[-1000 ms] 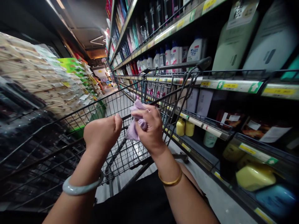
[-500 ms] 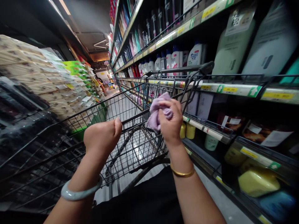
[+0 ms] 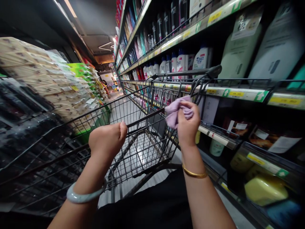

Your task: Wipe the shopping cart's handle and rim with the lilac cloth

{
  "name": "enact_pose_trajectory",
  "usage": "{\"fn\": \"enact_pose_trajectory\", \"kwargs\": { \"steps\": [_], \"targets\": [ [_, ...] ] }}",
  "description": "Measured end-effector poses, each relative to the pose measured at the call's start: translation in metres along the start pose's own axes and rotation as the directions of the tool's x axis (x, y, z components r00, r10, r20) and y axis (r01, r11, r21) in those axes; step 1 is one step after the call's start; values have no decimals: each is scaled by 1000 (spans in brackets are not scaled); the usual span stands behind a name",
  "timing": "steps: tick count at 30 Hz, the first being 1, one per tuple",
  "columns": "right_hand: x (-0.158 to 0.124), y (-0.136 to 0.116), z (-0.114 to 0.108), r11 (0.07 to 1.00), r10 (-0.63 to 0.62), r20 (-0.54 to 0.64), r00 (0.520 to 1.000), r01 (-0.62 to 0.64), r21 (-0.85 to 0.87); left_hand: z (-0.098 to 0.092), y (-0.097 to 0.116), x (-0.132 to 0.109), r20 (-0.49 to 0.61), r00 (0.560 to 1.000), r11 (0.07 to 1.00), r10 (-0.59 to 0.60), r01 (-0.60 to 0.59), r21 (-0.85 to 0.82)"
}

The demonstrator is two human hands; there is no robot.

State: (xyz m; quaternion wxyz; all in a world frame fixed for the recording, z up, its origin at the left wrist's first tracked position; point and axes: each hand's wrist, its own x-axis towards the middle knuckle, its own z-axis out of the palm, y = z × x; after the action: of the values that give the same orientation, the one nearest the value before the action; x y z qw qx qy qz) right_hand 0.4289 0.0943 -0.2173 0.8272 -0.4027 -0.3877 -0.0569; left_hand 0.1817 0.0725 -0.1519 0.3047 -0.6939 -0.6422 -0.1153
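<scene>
Bottle-filled shelves (image 3: pixel 247 94) flank a black wire shopping cart (image 3: pixel 146 118); left hand (image 3: pixel 107 138) fist-tight on its near rail (image 3: pixel 154 114). Right hand (image 3: pixel 189 127), fingers bunched around a crumpled lavender cloth (image 3: pixel 173 112), has shifted toward the handle-end corner, exposing more rail.

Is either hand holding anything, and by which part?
The right hand grips a lilac cloth by its bunched-up part; the left hand is closed around the shopping cart's near rail.
</scene>
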Motion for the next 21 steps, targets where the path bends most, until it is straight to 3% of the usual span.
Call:
{"fn": "enact_pose_trajectory", "kwargs": {
  "steps": [2,4,8,12,14,16,18,21],
  "targets": [
    [-1,15,-2,997,40,-153,987,-50,-64,0,0,0,2,1000,1000,-5,5,-9],
    [-7,22,-3,994,23,-166,986,-41,-105,-1,1,0,8,1000,1000,-17,17,-16],
    [-26,6,-2,993,-39,3,999,39,-115,-1,2,1,14,1000,999,-20,20,-39],
    [-30,-7,-4,987,-130,242,962,148,-59,-2,2,3,12,1000,998,-10,11,-64],
    [-25,3,-7,987,-109,186,976,129,-95,-2,2,3,14,1000,997,-11,12,-71],
    [-23,18,-9,987,-31,22,999,34,-156,-2,2,2,14,1000,997,-7,8,-78],
    [-28,25,-9,981,31,-70,997,-44,-186,-2,2,1,10,1000,996,-1,2,-89],
    [-50,14,-1,985,28,15,999,-25,-173,0,2,1,-11,1000,995,-11,10,-102]
  ]
}}
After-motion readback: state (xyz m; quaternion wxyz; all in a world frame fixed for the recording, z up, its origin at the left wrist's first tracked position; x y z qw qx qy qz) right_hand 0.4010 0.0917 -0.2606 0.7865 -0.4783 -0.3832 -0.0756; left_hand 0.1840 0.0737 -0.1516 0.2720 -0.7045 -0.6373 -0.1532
